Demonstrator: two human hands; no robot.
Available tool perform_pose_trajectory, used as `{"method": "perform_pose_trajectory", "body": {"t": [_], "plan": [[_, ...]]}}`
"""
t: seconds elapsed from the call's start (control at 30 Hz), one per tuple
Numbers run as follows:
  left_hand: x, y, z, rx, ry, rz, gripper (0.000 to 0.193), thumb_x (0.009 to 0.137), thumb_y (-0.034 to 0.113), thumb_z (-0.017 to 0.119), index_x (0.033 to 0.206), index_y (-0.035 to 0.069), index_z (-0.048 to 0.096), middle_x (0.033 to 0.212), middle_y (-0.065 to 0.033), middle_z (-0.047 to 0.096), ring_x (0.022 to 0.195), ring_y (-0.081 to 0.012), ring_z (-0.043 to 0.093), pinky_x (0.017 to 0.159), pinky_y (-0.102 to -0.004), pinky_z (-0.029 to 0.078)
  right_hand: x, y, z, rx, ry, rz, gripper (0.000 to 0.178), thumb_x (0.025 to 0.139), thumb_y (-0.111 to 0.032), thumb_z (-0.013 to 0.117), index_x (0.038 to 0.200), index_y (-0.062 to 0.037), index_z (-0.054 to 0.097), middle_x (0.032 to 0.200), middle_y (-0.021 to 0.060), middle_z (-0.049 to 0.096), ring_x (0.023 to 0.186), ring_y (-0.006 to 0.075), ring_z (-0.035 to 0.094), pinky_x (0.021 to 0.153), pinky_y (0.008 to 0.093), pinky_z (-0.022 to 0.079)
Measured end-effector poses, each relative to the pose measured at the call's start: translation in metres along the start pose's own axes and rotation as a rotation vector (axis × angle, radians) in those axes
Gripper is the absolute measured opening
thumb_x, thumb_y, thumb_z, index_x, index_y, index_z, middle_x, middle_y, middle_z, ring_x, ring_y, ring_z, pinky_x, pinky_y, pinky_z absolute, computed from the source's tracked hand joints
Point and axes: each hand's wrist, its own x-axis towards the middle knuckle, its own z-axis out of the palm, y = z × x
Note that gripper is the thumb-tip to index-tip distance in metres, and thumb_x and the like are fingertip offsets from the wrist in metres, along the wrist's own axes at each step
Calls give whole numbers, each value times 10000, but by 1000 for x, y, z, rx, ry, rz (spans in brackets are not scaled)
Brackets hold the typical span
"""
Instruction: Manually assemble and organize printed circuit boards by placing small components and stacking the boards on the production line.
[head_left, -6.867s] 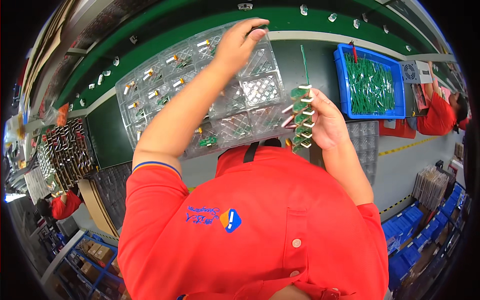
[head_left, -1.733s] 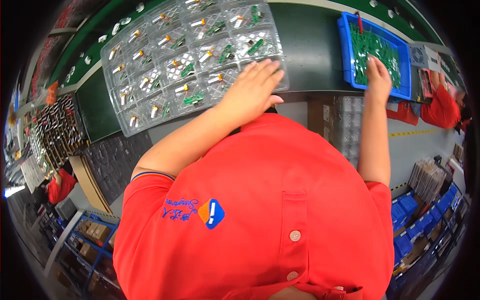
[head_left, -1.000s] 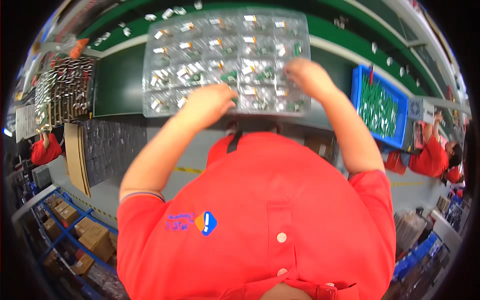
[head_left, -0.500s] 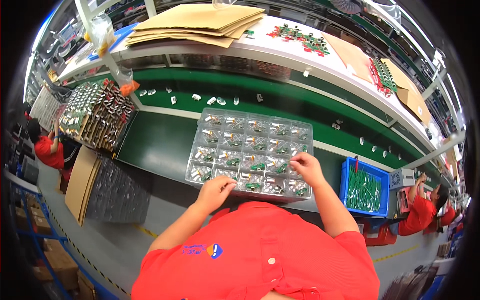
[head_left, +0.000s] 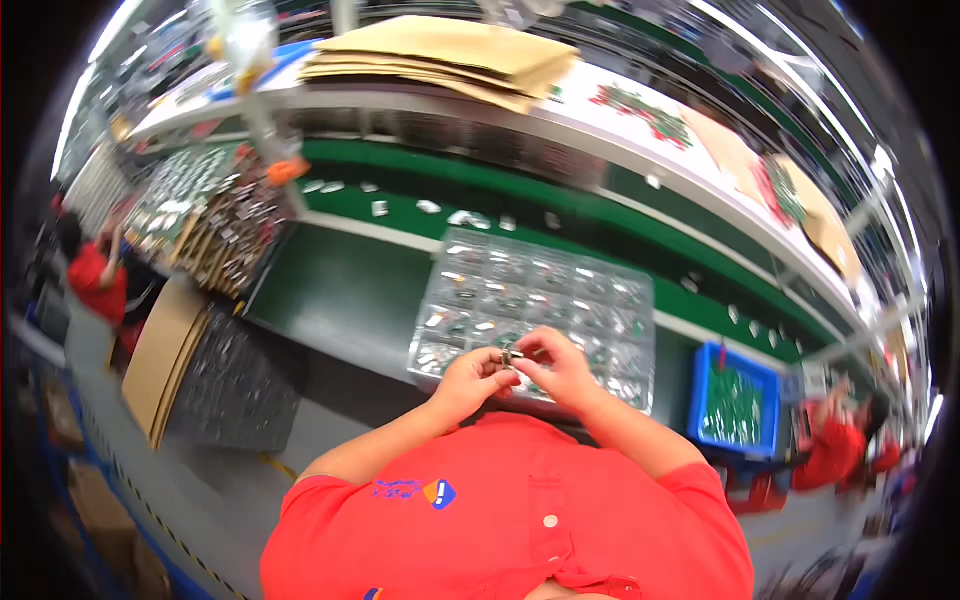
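Note:
A clear plastic tray (head_left: 429,312) with rows of compartments lies before me on the dark green work surface. Small white and green parts sit in its compartments, blurred now. Over its near edge, my left hand (head_left: 474,384) and my right hand (head_left: 562,372) have come together. Between their fingertips is a small dark and silvery part (head_left: 508,357), too small and blurred to name. The left fingers pinch it from one side; the right thumb and fingers close on it from the other. My hands hide some of the near compartments.
A blue bin (head_left: 701,405) of green strips stands right of the tray. Small white parts (head_left: 428,207) dot the green strip behind. Cardboard sheets (head_left: 440,50) lie on the raised shelf. Stacked boards (head_left: 225,215) stand at left. Co-workers (head_left: 98,275) (head_left: 835,450) are at both sides.
My right hand has left the tray's right side and met my left hand, which moved right and slightly inward. A small part now shows between them. The view has shifted and blurred.

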Motion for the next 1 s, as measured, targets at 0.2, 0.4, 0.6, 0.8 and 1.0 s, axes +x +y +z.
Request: {"method": "perform_pose_trajectory", "body": {"t": [0.2,0.4,0.6,0.8,1.0], "plan": [[-56,8,-124,17,698,300,196,823,232,584,877,49,541,720,-36,588,604,-89,527,551,-216,426,99,-25,-79,-377,200,-334,223,761,-26,570,982,-36,545,979,116,537,926,235,526,798,315,421],[-177,43,-235,-210,1350,564,197,812,262,609,802,75,547,677,-11,573,539,-46,496,453,-155,387,235,62,-213,-1186,393,-474,550,812,-188,569,1255,39,335,1318,241,300,1228,349,294,1004,388,263],[-255,45,-232,-234,1468,573,207,790,284,637,810,96,552,679,17,570,551,-35,501,483,-165,401,261,89,-223,-1265,442,-444,530,840,-281,522,1263,-8,357,1322,212,318,1208,331,334,981,374,300],[-265,53,-232,-225,1464,549,212,780,292,649,800,103,555,689,23,570,567,-35,507,502,-163,407,260,107,-247,-1266,259,-328,409,856,-275,490,1209,-74,441,1269,176,402,1094,333,457,893,375,386],[-246,59,-231,-224,1413,530,222,769,291,662,822,102,560,702,21,570,576,-38,512,514,-165,415,251,66,-224,-1273,310,-398,473,813,-262,552,1245,-124,420,1292,171,379,1112,342,443,901,378,388]]}}
